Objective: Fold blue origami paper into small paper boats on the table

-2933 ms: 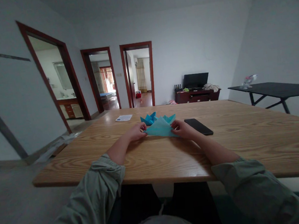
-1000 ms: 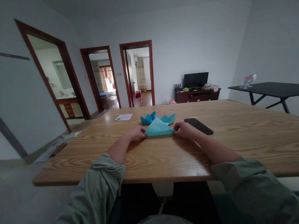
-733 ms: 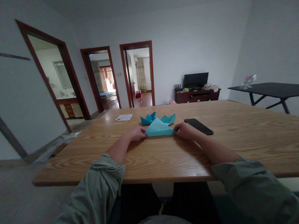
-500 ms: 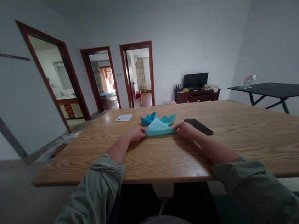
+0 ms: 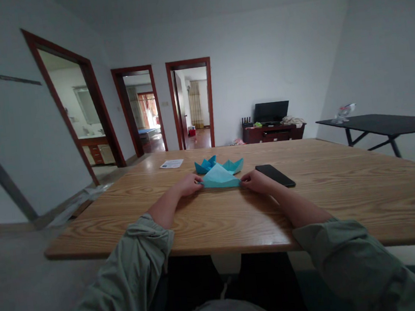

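Between my hands is a light blue folded paper boat, its pointed middle standing up above a long lower band. My left hand pinches its left end, and my right hand pinches the right end. Right behind it are two more folded paper boats: a darker blue one at the left and a teal one at the right, both partly covered by the held one. A black phone lies flat just right of my right hand.
The wooden table spreads out under everything, its near edge close to my body. A small white printed card lies at the far left. Beyond stand a black folding table at the right and a cabinet with a monitor.
The lower band of the held boat looks more bowed, its edge less straight than before. Both hands keep their pinch in nearly the same place.
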Tool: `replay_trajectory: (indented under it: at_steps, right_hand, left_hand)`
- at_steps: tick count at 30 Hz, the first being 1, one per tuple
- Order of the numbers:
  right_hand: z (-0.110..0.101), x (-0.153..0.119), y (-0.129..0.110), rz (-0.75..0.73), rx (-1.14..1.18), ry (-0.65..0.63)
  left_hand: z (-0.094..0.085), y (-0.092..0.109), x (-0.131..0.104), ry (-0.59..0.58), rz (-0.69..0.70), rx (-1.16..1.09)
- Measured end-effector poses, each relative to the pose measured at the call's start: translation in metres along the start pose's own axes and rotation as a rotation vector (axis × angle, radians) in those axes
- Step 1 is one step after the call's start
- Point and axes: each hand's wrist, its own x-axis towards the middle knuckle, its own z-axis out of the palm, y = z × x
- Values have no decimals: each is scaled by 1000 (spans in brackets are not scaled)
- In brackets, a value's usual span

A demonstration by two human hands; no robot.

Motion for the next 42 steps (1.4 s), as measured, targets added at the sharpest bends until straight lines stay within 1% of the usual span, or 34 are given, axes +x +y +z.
replay_trajectory:
  at_steps: [4, 6, 14, 18, 21, 23, 25, 30, 34, 38, 42]
  right_hand:
    - [0, -1, 0, -9, 91, 12]
    - [-2, -3, -4, -25, 156, 9]
    - [-6, -11, -14, -58, 339, -58]
    - [-7, -10, -13, -58, 309, -38]
    - [-8, -8, -12, -49, 286, 21]
    - [-8, -7, -10, -61, 289, 56]
    - [-8, -6, -9, -69, 295, 77]
    - [-7, -4, -8, -76, 289, 117]
    - [-7, -2, -4, -79, 298, 152]
    - [-6, 1, -1, -109, 353, 178]
    - [-5, 2, -2, -128, 443, 194]
  left_hand:
    - [-1, 0, 4, 124, 47, 47]
    - [-1, -1, 6, 165, 55, 59]
    - [-3, 1, 5, 226, 34, 1]
    - [-3, 3, 5, 280, 64, -158]
    - [-2, 2, 8, 371, 101, -305]
    - [-2, 0, 10, 408, 88, -354]
    - [-2, -2, 11, 402, 66, -355]
    - [-5, 1, 8, 333, 23, -327]
    - [-6, 5, 6, 302, -13, -422]
    - [-6, 4, 7, 327, 8, -537]
    - [-7, 3, 8, 369, 16, -547]
